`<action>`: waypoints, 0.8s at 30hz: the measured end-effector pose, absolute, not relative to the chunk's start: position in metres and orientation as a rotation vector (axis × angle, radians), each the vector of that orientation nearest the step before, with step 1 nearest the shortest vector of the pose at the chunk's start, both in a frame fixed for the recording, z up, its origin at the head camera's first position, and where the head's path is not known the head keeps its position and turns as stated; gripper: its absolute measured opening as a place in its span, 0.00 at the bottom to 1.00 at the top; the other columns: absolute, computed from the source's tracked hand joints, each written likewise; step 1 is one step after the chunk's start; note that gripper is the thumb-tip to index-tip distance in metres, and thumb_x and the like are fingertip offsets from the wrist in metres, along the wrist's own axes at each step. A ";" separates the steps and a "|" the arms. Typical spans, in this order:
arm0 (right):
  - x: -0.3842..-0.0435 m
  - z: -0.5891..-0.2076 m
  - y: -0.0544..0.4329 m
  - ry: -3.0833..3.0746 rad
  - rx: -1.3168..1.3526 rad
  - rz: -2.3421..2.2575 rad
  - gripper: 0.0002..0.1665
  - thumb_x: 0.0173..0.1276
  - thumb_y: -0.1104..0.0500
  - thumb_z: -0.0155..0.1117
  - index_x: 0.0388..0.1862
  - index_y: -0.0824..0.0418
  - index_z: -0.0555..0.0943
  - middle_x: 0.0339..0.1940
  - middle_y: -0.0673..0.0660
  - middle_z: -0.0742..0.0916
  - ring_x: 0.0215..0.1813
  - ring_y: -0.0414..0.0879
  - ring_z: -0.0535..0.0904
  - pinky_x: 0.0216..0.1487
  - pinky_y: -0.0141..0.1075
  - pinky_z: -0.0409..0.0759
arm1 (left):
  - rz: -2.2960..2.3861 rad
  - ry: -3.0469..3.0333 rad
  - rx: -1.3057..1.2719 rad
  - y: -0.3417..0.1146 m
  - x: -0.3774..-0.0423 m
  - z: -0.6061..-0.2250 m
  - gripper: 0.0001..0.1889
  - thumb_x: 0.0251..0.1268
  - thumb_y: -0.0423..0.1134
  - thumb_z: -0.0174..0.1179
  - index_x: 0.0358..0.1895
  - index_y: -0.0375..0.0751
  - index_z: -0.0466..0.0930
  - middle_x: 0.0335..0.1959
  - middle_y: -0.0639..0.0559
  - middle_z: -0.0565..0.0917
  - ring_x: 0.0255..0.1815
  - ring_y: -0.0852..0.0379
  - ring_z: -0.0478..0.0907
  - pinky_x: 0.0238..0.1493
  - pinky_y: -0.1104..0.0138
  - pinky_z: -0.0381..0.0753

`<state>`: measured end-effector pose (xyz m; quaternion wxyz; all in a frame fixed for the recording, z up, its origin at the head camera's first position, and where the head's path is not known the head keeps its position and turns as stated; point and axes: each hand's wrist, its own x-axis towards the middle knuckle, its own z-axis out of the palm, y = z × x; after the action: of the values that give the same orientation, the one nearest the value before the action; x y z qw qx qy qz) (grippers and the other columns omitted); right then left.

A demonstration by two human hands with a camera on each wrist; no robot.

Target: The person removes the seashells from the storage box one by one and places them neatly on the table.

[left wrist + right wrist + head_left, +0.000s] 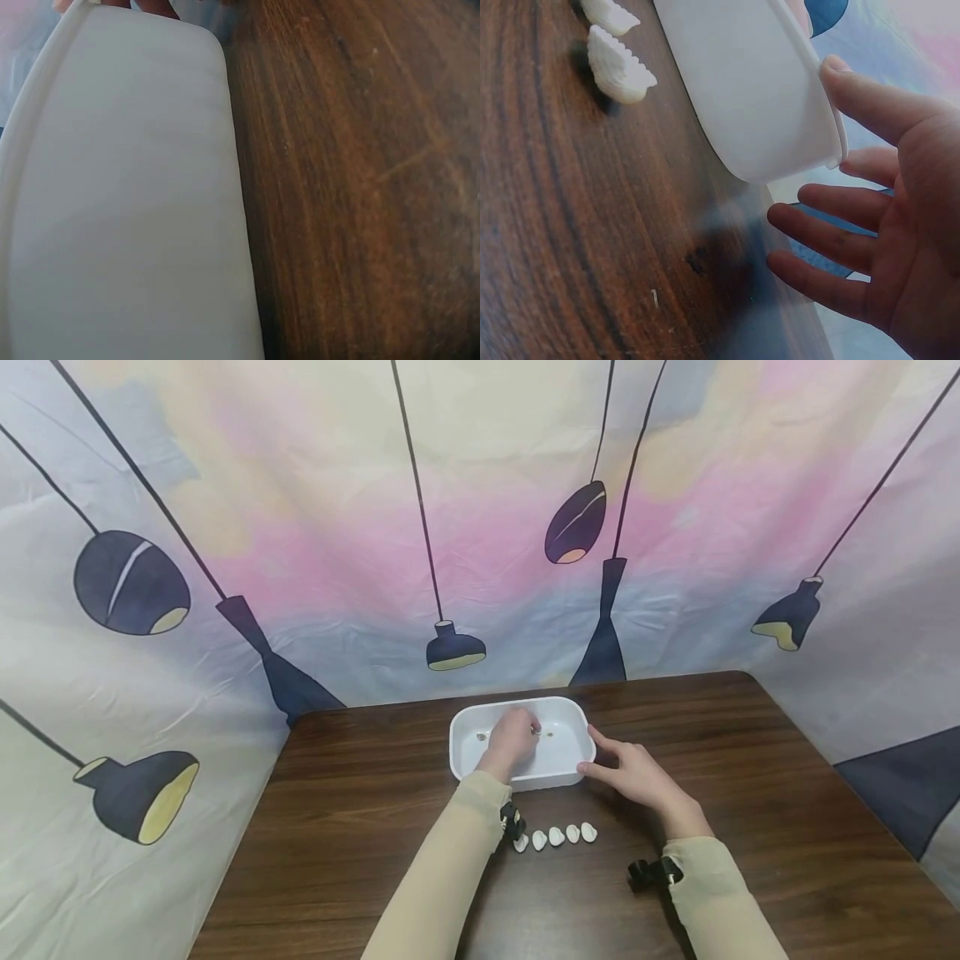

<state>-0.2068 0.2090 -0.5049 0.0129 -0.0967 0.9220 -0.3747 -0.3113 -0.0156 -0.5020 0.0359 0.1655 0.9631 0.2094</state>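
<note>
Hands: left hand inside white tray, fingers curled, grip not discernible; right hand with fingers extended, thumb and forefinger touching tray rim. Desk, dark wood-grain, bearing tray. Shells, five, white, in row before tray. Small pieces, inside tray.

On the table, 5 shells lie before the tray
</note>
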 end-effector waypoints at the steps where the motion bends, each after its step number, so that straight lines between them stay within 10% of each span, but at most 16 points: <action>1: -0.207 -0.504 0.209 2.872 -0.297 -1.168 0.51 0.73 0.36 0.71 0.85 0.58 0.65 0.74 0.70 0.78 0.74 0.67 0.75 0.71 0.64 0.71 | 0.652 2.952 0.496 -0.016 -0.312 -0.502 0.08 0.71 0.31 0.68 0.49 0.41 0.92 0.50 0.50 0.89 0.57 0.52 0.83 0.61 0.61 0.81; 16: -0.205 -0.505 0.207 2.869 -0.301 -1.169 0.51 0.73 0.36 0.71 0.85 0.58 0.65 0.74 0.70 0.78 0.74 0.68 0.74 0.71 0.65 0.71 | 0.849 2.886 0.515 -0.028 -0.311 -0.497 0.05 0.64 0.28 0.69 0.35 0.43 0.89 0.36 0.53 0.86 0.39 0.55 0.81 0.48 0.62 0.82; 24: -0.207 -0.505 0.211 2.874 -0.304 -1.164 0.51 0.73 0.36 0.71 0.85 0.59 0.65 0.74 0.70 0.78 0.75 0.67 0.74 0.72 0.65 0.71 | 1.065 2.795 0.609 -0.044 -0.311 -0.490 0.09 0.67 0.31 0.71 0.48 0.38 0.90 0.39 0.51 0.88 0.40 0.56 0.82 0.46 0.63 0.82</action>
<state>-0.2073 0.2106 -0.5051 0.0131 -0.0974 0.9224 -0.3736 -0.3115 -0.0436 -0.4899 0.0447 0.1992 0.9147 0.3488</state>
